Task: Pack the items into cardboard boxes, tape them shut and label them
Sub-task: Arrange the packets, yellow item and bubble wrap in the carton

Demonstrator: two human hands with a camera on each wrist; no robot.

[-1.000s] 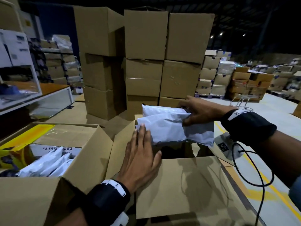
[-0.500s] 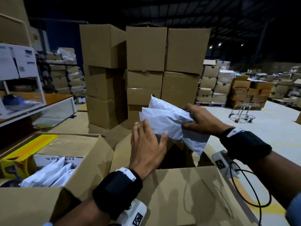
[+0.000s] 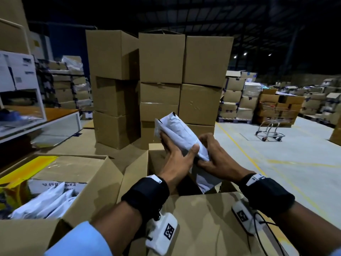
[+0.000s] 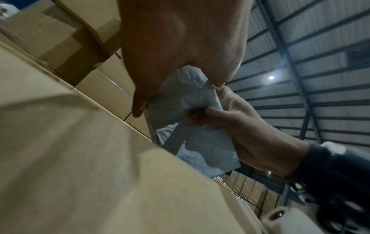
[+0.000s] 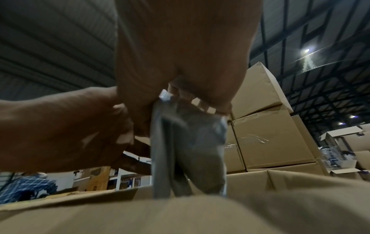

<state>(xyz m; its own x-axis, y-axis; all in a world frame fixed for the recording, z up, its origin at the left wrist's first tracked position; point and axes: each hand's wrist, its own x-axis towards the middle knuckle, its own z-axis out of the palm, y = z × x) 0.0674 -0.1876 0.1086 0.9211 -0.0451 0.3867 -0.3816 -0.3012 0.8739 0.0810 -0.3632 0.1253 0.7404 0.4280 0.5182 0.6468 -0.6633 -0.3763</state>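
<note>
Both hands hold a white plastic mailer packet [image 3: 180, 133] upright over the open cardboard box [image 3: 203, 215] in front of me. My left hand [image 3: 177, 156] grips the packet's left side, thumb across its front. My right hand [image 3: 214, 154] grips the right side and lower part. The packet's bottom end hangs into the dark opening of the box. In the left wrist view the packet [image 4: 180, 101] is pinched between both hands above the box flap [image 4: 80, 158]. In the right wrist view the packet [image 5: 188, 150] hangs edge-on below the fingers.
A second open box [image 3: 77, 182] at my left holds more white packets [image 3: 46, 204] and a yellow item. Tall stacks of sealed cartons [image 3: 158, 80] stand just behind. A white shelf unit [image 3: 36, 108] is at the far left. A shopping trolley [image 3: 273, 124] stands on the floor at the right.
The packet has turned from lying flat to standing upright and has come nearer. My left hand moved from pressing its underside to gripping its side; the right hand shifted lower on it.
</note>
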